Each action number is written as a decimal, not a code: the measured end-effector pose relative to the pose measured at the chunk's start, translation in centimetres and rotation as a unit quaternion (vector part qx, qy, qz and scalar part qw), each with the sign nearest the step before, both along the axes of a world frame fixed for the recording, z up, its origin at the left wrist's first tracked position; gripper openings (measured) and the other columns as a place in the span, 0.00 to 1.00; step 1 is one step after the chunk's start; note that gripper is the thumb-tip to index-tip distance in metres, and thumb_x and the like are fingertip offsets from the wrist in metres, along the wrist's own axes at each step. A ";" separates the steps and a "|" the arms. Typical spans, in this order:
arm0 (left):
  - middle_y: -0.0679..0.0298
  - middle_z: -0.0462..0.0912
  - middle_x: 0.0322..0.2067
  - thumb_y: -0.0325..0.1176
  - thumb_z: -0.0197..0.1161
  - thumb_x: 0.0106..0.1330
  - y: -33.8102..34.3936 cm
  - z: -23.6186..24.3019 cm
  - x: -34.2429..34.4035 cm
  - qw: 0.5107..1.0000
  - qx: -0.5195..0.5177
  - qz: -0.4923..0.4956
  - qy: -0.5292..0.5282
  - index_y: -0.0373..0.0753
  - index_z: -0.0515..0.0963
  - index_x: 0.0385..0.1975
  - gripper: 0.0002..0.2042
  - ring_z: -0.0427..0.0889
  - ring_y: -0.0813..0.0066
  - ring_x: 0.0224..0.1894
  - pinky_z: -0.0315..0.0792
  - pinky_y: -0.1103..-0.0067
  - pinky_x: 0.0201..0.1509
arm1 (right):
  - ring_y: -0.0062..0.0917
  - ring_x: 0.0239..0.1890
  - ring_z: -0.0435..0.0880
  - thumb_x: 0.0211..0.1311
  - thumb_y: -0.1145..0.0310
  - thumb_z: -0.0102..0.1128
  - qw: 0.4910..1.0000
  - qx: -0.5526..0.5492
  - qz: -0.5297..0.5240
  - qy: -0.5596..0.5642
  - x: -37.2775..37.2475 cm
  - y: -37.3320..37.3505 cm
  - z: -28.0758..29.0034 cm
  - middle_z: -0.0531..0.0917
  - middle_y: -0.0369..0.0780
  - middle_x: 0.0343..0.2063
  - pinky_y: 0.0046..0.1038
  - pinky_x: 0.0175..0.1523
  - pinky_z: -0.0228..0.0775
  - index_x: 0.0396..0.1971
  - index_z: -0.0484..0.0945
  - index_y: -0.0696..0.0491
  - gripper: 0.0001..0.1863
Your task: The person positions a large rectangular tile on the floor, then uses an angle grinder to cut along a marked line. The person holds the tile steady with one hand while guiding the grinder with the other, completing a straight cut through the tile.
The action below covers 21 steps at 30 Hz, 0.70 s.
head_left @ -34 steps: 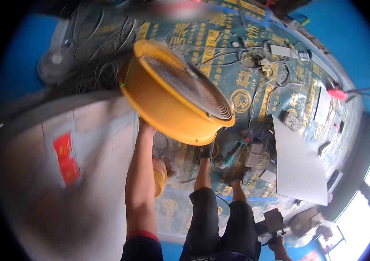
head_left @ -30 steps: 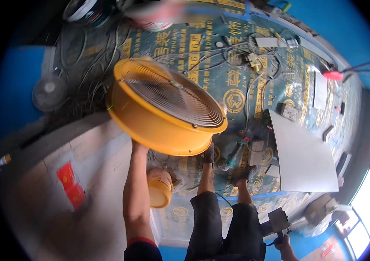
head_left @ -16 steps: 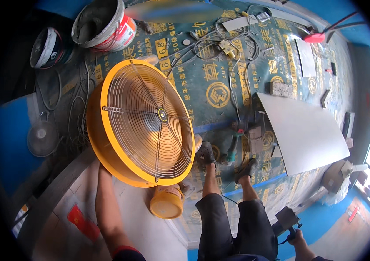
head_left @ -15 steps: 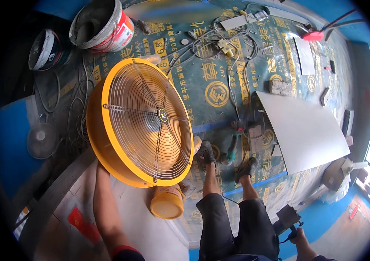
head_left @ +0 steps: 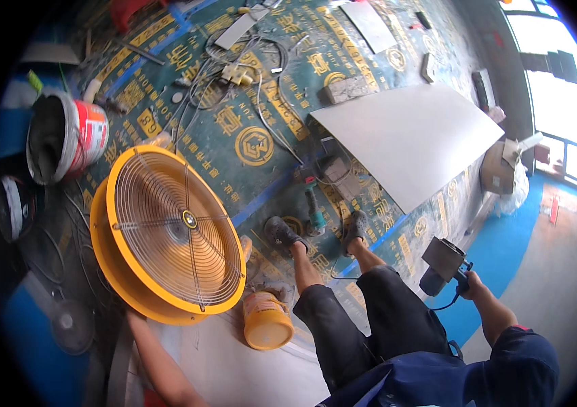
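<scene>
A large yellow drum fan (head_left: 234,298) with a wire grille stands at the left, its face tilted upward. My left hand (head_left: 134,317) reaches to the fan's lower rear rim; its fingers are hidden behind the housing. On the right, my right hand (head_left: 476,285) is closed round the handle of a corded power tool (head_left: 443,259) with a flat grey plate and a dark motor body. That tool is held off the floor beside my right leg. A yellow bucket (head_left: 268,332) lies between the fan and my legs.
A big pale tile (head_left: 410,142) lies right of my feet. Near my feet is a green hand power tool (head_left: 314,211). Tangled cables (head_left: 234,68) cover the far floor. A mortar bucket (head_left: 92,136) stands far left, and an opened cardboard box (head_left: 499,169) at right.
My view has turned right, so the fan, tile and mortar bucket sit further left in the picture. My left hand stays behind the fan; my right still holds the power tool.
</scene>
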<state>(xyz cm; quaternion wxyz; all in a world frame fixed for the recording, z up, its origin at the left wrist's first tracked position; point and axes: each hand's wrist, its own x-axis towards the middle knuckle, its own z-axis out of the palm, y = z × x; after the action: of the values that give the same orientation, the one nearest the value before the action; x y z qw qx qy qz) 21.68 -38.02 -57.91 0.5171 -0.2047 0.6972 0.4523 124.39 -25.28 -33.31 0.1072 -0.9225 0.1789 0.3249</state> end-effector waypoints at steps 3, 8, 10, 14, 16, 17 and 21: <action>0.60 0.76 0.58 0.45 0.50 0.75 -0.3 0.4 0.9 1.000 -0.021 -0.006 -0.005 0.38 0.69 0.62 0.22 0.76 0.64 0.59 0.73 0.68 0.61 | 0.30 0.26 0.73 0.64 0.54 0.51 1.000 -0.004 -0.028 -0.005 0.4 -1.7 0.8 0.73 0.39 0.25 0.34 0.30 0.70 0.35 0.72 0.49 0.13; 0.61 0.82 0.51 0.45 0.46 0.75 -5.2 2.4 3.3 0.991 -0.009 -0.130 -0.007 0.41 0.74 0.59 0.21 0.80 0.63 0.54 0.73 0.66 0.60 | 0.31 0.29 0.74 0.61 0.57 0.53 0.998 0.005 -0.060 -0.003 1.9 -5.7 -0.6 0.74 0.40 0.29 0.36 0.32 0.72 0.38 0.73 0.49 0.12; 0.59 0.75 0.58 0.38 0.46 0.74 -8.1 3.3 6.0 0.992 -0.051 -0.112 0.003 0.34 0.67 0.64 0.22 0.72 0.65 0.62 0.64 0.73 0.69 | 0.32 0.33 0.76 0.60 0.61 0.54 0.997 0.022 -0.074 0.010 3.7 -7.2 -1.3 0.75 0.42 0.34 0.39 0.33 0.73 0.42 0.73 0.50 0.13; 0.58 0.77 0.56 0.36 0.49 0.72 -6.2 4.7 20.9 0.968 -0.131 -0.215 0.009 0.33 0.69 0.61 0.21 0.74 0.66 0.59 0.66 0.74 0.66 | 0.31 0.29 0.76 0.59 0.62 0.54 0.992 0.013 -0.129 0.005 5.2 -10.1 -1.7 0.75 0.41 0.31 0.37 0.30 0.73 0.39 0.74 0.49 0.11; 0.58 0.77 0.54 0.35 0.51 0.71 -3.6 4.2 29.2 0.949 -0.132 -0.288 0.006 0.32 0.70 0.60 0.20 0.75 0.67 0.58 0.66 0.74 0.65 | 0.29 0.28 0.76 0.60 0.62 0.54 0.990 -0.002 -0.141 0.017 6.7 -11.5 -1.4 0.75 0.40 0.30 0.38 0.30 0.74 0.38 0.73 0.49 0.10; 0.58 0.78 0.54 0.35 0.52 0.71 -2.1 3.1 34.6 0.940 -0.121 -0.319 -0.009 0.32 0.71 0.59 0.20 0.75 0.67 0.57 0.67 0.74 0.64 | 0.31 0.28 0.77 0.61 0.62 0.54 0.989 0.023 -0.140 0.042 9.6 -13.3 -1.1 0.75 0.42 0.31 0.41 0.31 0.75 0.39 0.72 0.50 0.10; 0.58 0.79 0.51 0.33 0.55 0.69 2.6 2.2 48.6 0.899 -0.101 -0.426 0.003 0.31 0.73 0.56 0.18 0.77 0.68 0.54 0.69 0.75 0.62 | 0.34 0.31 0.79 0.59 0.65 0.57 0.986 0.008 -0.156 0.057 11.1 -15.1 -7.0 0.77 0.43 0.33 0.44 0.32 0.77 0.39 0.75 0.52 0.10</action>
<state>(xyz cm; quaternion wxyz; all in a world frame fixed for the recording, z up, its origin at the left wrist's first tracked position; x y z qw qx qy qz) 70.29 -35.40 -55.70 0.6350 0.0619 0.7612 0.1160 135.53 -40.34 -40.36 0.1535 -0.8625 0.3240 0.3572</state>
